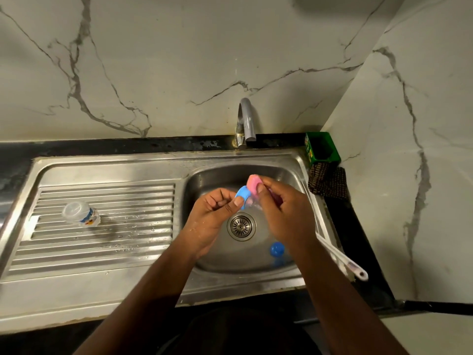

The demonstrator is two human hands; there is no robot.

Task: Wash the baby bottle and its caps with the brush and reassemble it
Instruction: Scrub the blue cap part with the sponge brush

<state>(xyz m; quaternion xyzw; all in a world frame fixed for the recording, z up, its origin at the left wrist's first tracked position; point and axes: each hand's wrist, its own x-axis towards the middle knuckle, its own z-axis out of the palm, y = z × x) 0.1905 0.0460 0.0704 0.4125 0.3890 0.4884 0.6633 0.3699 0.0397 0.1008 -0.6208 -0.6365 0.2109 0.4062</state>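
Blue cap (243, 194) pinched by the left hand (213, 216) wants steady turning while the right hand (284, 213), gripping the pink sponge (254, 185), scrubs it.

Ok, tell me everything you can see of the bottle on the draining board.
The baby bottle is small, of clear plastic, with a blue and orange print on its side. It lies on its side on the ribbed steel draining board, left of the basin, round end toward the camera. It looks uncapped. Neither hand touches it; water drops lie nearby.

Bottle (81, 216) on drainboard (143, 201) left of basin (204, 262); brush (341, 257) rt rim.
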